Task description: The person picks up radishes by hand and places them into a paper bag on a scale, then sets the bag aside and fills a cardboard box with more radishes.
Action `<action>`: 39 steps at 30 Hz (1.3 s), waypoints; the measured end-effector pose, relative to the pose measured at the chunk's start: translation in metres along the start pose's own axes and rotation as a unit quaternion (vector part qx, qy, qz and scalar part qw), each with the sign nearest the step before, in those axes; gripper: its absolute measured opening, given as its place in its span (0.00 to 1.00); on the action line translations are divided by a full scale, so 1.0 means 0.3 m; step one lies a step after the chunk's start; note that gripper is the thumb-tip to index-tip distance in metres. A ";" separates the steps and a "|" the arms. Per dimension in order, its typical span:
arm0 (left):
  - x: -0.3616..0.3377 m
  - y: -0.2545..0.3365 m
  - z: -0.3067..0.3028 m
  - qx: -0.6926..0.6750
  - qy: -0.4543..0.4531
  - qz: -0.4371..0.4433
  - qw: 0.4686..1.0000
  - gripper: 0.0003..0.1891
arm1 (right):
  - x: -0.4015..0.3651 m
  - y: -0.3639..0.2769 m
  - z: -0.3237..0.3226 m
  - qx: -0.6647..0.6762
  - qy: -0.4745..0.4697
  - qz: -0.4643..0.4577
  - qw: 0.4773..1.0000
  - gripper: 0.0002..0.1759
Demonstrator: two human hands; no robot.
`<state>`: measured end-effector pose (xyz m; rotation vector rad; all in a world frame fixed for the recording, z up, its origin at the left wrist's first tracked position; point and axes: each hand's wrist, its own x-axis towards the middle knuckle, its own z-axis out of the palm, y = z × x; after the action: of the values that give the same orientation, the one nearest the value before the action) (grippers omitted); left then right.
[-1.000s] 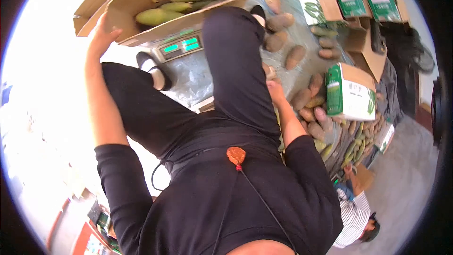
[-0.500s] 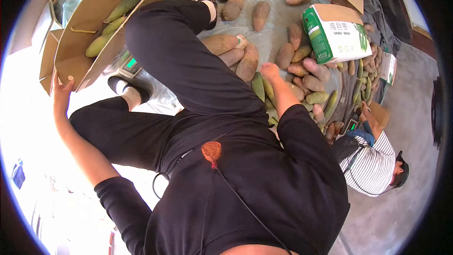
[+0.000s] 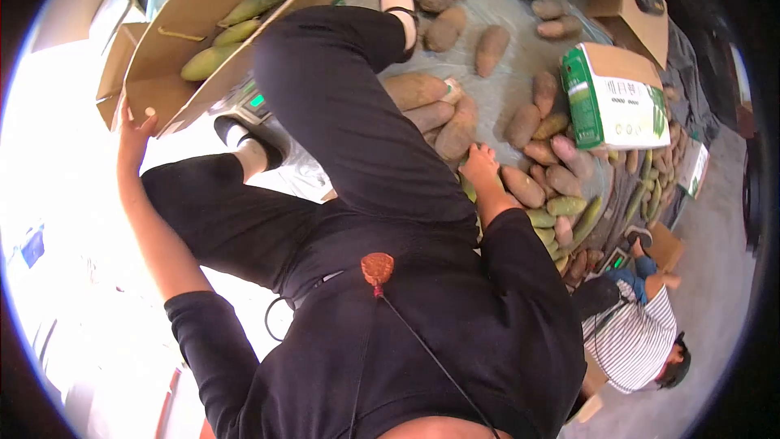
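Observation:
My left hand (image 3: 134,136) grips the near corner of an open cardboard box (image 3: 150,65), its thumb apart from the fingers at the rim. Inside that box lie several long green radishes (image 3: 213,62). My right hand (image 3: 482,164) is down beside my right thigh, its fingers curled over a green radish (image 3: 468,188) that is mostly hidden by the hand and leg. Close to it are soil-covered brownish radishes (image 3: 457,128) and more green ones (image 3: 566,206).
A digital scale (image 3: 253,102) sits beneath the box. A white-and-green printed carton (image 3: 621,102) stands among radishes on plastic sheeting (image 3: 512,12). Another person (image 3: 638,341) in a striped shirt is at the right, near a second scale (image 3: 617,260).
My right hand has lowered from a loose fist above the pile onto the green radishes. The view has shifted, and my left hand has stayed at the box corner.

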<state>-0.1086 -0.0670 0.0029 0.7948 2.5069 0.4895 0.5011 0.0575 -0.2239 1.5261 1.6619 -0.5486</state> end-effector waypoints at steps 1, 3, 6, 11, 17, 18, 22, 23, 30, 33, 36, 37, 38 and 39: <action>0.013 -0.034 0.011 -0.012 0.012 0.024 1.000 0.40 | -0.004 -0.001 -0.007 -0.003 0.003 -0.011 1.000 0.40; 0.021 -0.053 0.006 -0.024 0.012 0.036 0.999 0.40 | -0.014 0.001 -0.025 -0.002 0.016 -0.014 1.000 0.37; 0.021 -0.047 0.005 -0.060 -0.007 0.011 0.998 0.41 | -0.034 0.017 -0.014 0.059 0.006 0.028 0.998 0.36; 0.047 -0.097 0.021 -0.008 0.033 0.056 0.998 0.41 | -0.038 0.083 0.062 0.182 0.030 0.005 0.983 0.34; 0.025 -0.056 0.022 0.005 0.042 0.058 0.997 0.42 | -0.042 0.107 -0.140 0.247 0.160 -0.070 0.953 0.32; 0.018 -0.053 0.020 0.001 0.045 0.057 0.997 0.42 | -0.044 0.099 -0.205 0.248 0.214 -0.103 0.939 0.31; 0.014 -0.051 0.023 -0.038 0.036 0.055 0.997 0.42 | -0.133 0.021 -0.511 0.266 0.343 -0.160 0.886 0.28; 0.015 -0.058 0.025 -0.042 0.037 0.062 0.997 0.42 | -0.170 -0.003 -0.593 0.272 0.388 -0.187 0.860 0.28; -0.011 -0.010 0.010 -0.034 0.042 0.049 0.997 0.42 | -0.431 -0.230 -1.077 0.503 0.496 -0.353 0.614 0.24; 0.012 -0.056 0.023 0.031 0.095 0.084 0.991 0.41 | -0.516 -0.363 -1.198 0.605 0.442 -0.465 0.471 0.25; -0.007 -0.016 0.012 0.040 0.092 0.074 0.992 0.39 | -0.535 -0.523 -1.251 0.636 0.355 -0.540 0.422 0.23; -0.014 -0.008 0.010 0.034 0.093 0.077 0.992 0.39 | -0.511 -0.568 -1.255 0.601 0.343 -0.563 0.453 0.22; -0.018 -0.003 0.009 0.028 0.095 0.080 0.992 0.38 | -0.475 -0.608 -1.250 0.599 0.296 -0.558 0.492 0.21; -0.015 -0.008 0.009 0.028 0.094 0.080 0.992 0.38 | -0.439 -0.645 -1.243 0.598 0.236 -0.575 0.505 0.21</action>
<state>-0.1050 -0.0710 0.0009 1.0210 2.6511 0.5746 0.2111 0.2265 0.0611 0.9755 2.8996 -2.6551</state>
